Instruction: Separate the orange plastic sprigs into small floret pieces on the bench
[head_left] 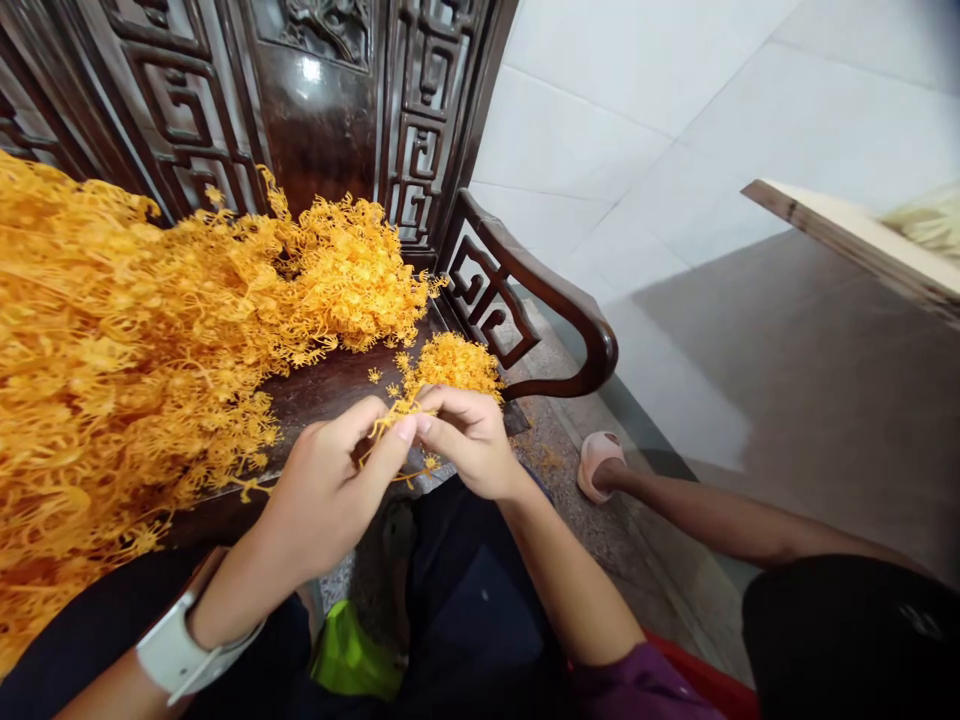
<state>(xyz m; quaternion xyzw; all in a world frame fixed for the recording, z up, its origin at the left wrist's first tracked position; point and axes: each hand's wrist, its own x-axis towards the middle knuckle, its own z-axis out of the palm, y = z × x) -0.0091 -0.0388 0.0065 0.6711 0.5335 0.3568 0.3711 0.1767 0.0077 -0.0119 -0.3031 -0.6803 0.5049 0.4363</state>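
Pinching orange branching sprig (394,418) with both hands.
Left hand (330,495) and right hand (469,440) clamped it at fingertips over carved wooden bench (322,390), orange heap (112,350) alongside.

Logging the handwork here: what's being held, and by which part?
A thin orange sprig, pinched near its middle between the fingertips of the left hand and right hand.
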